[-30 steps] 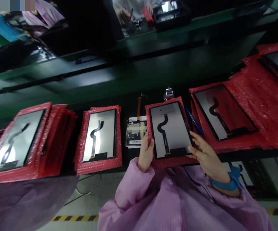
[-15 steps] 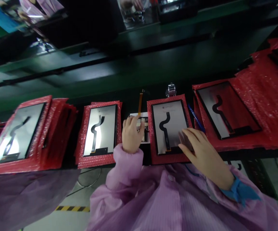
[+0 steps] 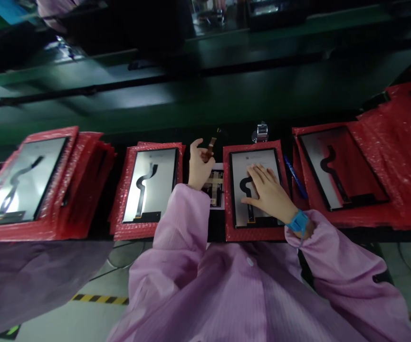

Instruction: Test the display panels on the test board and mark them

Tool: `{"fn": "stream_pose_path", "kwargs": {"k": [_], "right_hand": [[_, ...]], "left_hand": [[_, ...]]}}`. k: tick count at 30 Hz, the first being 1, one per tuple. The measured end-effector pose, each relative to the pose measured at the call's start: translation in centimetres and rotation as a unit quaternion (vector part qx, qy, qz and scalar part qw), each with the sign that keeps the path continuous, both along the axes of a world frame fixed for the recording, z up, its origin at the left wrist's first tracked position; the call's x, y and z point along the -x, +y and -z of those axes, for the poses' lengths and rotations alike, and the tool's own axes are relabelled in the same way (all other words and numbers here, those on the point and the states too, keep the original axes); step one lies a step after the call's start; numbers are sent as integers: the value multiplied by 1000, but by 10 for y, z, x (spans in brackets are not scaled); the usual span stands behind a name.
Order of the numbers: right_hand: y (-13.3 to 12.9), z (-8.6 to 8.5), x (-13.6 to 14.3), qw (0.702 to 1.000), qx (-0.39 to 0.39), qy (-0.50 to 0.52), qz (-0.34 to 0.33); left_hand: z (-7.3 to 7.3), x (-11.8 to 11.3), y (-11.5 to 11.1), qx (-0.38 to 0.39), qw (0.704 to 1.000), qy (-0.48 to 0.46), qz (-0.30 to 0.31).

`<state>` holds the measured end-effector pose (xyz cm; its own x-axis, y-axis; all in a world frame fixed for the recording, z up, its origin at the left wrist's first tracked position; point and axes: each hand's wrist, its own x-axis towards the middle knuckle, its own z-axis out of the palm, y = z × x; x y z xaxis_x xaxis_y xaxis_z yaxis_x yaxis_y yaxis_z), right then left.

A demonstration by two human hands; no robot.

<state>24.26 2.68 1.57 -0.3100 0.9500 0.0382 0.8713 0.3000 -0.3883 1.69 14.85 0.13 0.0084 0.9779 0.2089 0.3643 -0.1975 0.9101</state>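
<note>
My left hand [image 3: 200, 164] pinches an orange-brown flex cable [image 3: 211, 144] above a small black-and-white board [image 3: 215, 189]. The cable's lower end is hidden by my fingers. My right hand [image 3: 267, 190], with a blue band [image 3: 299, 221] at the wrist, lies with fingers spread on the grey display panel [image 3: 239, 166]. That panel has a black curved ribbon [image 3: 247, 190] and rests on a red bubble bag [image 3: 228, 223]. Left of my left hand, another panel [image 3: 160, 166] with a similar ribbon lies on red bubble bags.
More panels on red bags lie at the far left [image 3: 30, 175] and right [image 3: 319, 166]. A blue pen [image 3: 295, 176] lies right of the middle panel, and a metal counter [image 3: 262, 132] stands behind it. A green ledge [image 3: 155, 107] runs along the back.
My left hand has moved up from over the small board and turned, with the flex cable. My right hand has moved left and spread out on the panel. The view has shifted slightly.
</note>
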Motion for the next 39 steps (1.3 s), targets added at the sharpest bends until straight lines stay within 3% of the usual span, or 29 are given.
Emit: {"fn": "stream_pose_path", "kwargs": {"k": [2,5,11,15,17,22,24,28,31,35,39], "right_hand": [[2,1,-1,1000,1,11,2],[4,3,-3,1000,3,22,1],[3,0,0,1000,4,23,17],[0,-5,3,994,22,101,18],[-1,-7,4,981,44,188,14],[1,-12,7,906,127,402,26],[3,-15,7,921,102,372,48],[8,-15,6,987,20,153,49],[7,-7,6,998,9,50,26],[2,0,7,999,-30,26,19],[2,-5,8,997,-29,63,21]], "left_hand": [[0,0,1,0,996,-86,10],[-4,-2,0,-18,989,-146,14],[-16,-5,-8,-44,987,-146,57],[-21,-9,-12,-69,984,-157,54],[-22,-9,-14,-62,985,-151,63],[-24,-9,-19,-21,978,-133,157],[-23,-9,-20,-24,977,-112,179],[-20,-9,-20,-84,978,-54,182],[-20,-9,-19,-131,976,-24,171],[-21,-9,-19,-162,972,-17,170],[-22,-9,-21,-171,972,7,161]]}}
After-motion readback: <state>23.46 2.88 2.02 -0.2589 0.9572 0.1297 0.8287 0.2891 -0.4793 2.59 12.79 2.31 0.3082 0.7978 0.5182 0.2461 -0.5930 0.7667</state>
